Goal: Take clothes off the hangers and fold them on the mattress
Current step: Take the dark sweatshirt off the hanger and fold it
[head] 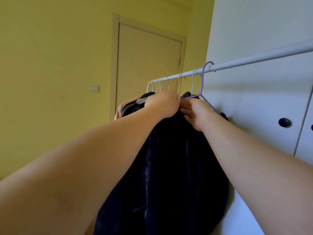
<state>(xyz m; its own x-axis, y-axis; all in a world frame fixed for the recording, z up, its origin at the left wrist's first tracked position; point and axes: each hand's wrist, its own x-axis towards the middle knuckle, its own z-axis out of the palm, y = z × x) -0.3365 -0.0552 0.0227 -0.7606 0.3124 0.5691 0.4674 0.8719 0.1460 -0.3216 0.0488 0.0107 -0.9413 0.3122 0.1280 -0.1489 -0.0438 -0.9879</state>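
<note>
Walls (50, 65) painted yellow and a pale door (149, 65) are seen behind a white metal rail (254, 60); a dark navy garment (177, 167) is gripped by left hand (165, 103) and right hand (197, 112), fingers (187, 114) curled.

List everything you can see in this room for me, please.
rail: one, white, upper right
purple hanger: one, hooked on the rail
dark garment: one, navy, hanging below the purple hanger
other hangers: several, pale, further along the rail
other clothes: a few, pale, behind the dark garment
door: one, cream, closed
light switch: one, pale, left of the door
wardrobe: one, white, right
knobs: two seen, black, on the wardrobe
left hand: at the garment's collar, fingers hidden
right hand: fingers curled into the collar
</note>
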